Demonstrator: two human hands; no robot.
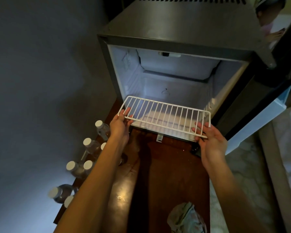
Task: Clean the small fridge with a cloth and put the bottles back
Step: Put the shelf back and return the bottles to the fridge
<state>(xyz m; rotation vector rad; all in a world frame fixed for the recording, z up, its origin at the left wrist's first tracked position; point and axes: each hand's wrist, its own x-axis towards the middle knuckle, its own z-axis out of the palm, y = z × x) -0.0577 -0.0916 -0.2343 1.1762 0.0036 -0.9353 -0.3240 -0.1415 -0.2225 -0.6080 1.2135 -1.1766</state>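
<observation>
1. The small fridge (183,27) is seen standing at the far end of the bench, its white interior lit and laid open to view.
2. The fridge door (252,105) is swung wide to the right, past the bench's right edge.
3. The bench (171,174), of dark polished wood, is shown running from the fridge to the near edge, and the fridge, the bottles and the cloth are carried on it.
4. The wire shelf (165,115), white and barred, is held level at the mouth of the fridge, just above the cabinet floor, with its front rail outside the opening.
5. The left hand (120,125) is placed at the shelf's left front corner; its grip is clenched on the rail, with fingers curled over the wires.
6. The right hand (210,140) is placed at the shelf's right front corner; its grip is grasping the rail, which is seen crossing the fingers.
7. The bottles (89,145), clear with white caps, are grouped upright along the bench's left edge, outside the fridge.
8. The cloth (185,217) is left crumpled near the bench's near edge, well apart from both hands.
</observation>
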